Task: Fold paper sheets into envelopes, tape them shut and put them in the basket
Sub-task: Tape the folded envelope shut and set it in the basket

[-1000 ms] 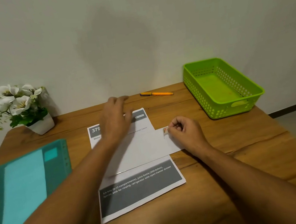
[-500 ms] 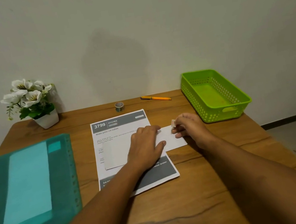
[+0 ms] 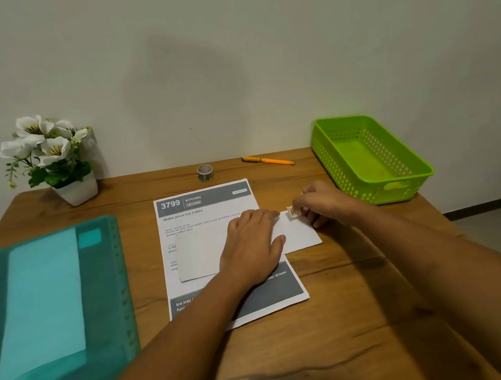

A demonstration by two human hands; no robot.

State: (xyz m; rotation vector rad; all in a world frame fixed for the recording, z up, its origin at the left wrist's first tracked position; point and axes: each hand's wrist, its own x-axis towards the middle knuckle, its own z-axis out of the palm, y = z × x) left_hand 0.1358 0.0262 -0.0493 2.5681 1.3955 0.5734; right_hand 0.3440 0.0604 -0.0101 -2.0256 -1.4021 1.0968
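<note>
In the head view, the left hand lies flat with fingers spread on the folded envelope at frame centre, pinning it on the tabletop. The right hand pinches a tape piece at the envelope's upper right edge, seemingly to seal it; the green basket waits at right.

The left hand, reaching toward the table's far edge 1 s earlier, is now laid flat on the folded envelope; the tape roll is uncovered.

printed sheet reading "3799", "KITCHEN", "Make juice ice cubes"
</note>
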